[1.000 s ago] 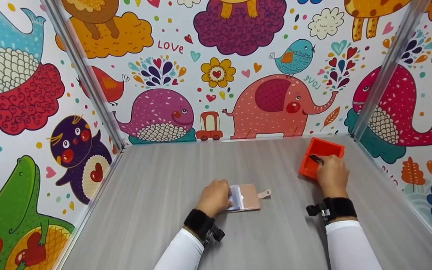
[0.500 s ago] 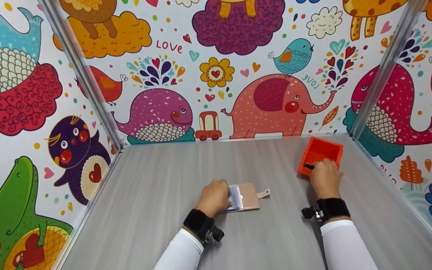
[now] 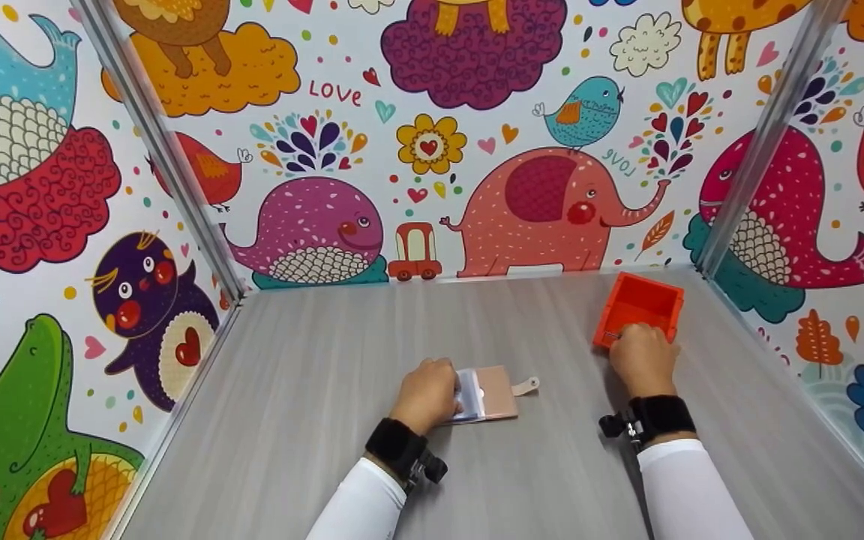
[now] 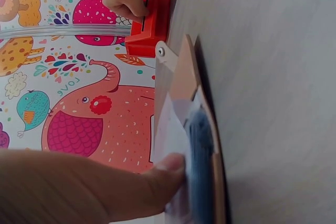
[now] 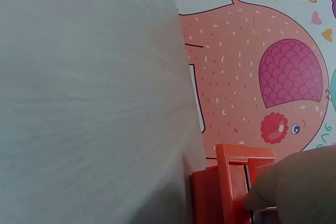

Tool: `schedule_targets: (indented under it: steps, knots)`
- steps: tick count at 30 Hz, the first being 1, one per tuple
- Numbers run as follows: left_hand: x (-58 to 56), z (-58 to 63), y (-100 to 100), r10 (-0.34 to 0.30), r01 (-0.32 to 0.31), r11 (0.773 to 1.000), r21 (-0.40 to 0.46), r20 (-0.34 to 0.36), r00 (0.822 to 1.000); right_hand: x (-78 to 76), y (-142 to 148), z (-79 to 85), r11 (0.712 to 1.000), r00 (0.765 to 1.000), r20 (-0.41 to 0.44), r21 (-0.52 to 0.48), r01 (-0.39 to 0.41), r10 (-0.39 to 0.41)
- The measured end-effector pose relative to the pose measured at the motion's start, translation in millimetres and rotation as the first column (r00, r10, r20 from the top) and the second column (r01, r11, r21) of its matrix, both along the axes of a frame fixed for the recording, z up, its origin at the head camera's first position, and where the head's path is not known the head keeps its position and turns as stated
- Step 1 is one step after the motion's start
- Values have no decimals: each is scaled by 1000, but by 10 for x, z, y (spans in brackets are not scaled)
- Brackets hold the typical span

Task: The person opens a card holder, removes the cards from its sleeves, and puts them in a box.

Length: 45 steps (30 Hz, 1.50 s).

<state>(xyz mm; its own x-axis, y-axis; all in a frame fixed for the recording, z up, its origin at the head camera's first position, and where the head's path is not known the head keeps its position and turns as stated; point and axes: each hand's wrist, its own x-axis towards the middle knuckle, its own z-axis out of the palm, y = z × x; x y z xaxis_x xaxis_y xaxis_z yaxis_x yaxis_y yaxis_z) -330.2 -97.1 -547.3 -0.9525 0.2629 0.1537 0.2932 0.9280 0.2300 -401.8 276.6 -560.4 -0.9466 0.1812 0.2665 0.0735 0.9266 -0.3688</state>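
Note:
My left hand (image 3: 426,394) grips an open tan card holder (image 3: 501,397) on the table. In the left wrist view its thumb (image 4: 170,169) presses on the clear plastic sleeves (image 4: 197,135), and the cover's snap strap (image 4: 164,56) sticks out beyond. Over the near side of an orange-red bin (image 3: 612,309), my right hand (image 3: 643,360) reaches in with bent fingers. It pinches a dark card (image 3: 612,335), of which only a thin edge shows at the fingertips. The hand hides the near part of the bin.
The grey wood-grain table (image 3: 327,345) is enclosed by printed panels (image 3: 432,202) at the back and both sides, with metal corner posts (image 3: 758,142). The bin stands near the back right corner; the card holder lies nearer the middle.
My right hand has moved slightly left and lower into the bin, and the dark card it holds has gone from broad view to a thin edge. The left hand stays on the card holder.

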Motion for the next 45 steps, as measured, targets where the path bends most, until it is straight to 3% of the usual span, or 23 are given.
schedule_targets:
  steps: [11,18,22,25,29,37,45]
  knots:
    - [-1,-21,-19,-36,36,999,-2,-16,999,-9,5,13,1000,1000,-19,29,-3,3]
    - [4,-12,-31,-46,46,999,11,-21,999,16,-93,153,1000,989,-150,-29,2,-6]
    - [7,-10,-30,-42,42,999,14,-7,999,47,-240,257,992,980,-196,-113,-49,26]
    - [10,0,-31,-41,41,999,17,-1,999,69,-410,293,966,974,-211,-224,-132,84]
    - [10,16,-32,-44,44,999,22,2,999,97,-670,283,907,959,-210,-336,-252,189]
    - [10,6,-34,-35,35,999,30,18,999,174,-1033,169,857,931,-167,-366,-364,324]
    - [-12,-9,-43,-32,30,998,62,28,999,318,-1356,151,783,874,-178,-391,-485,452]
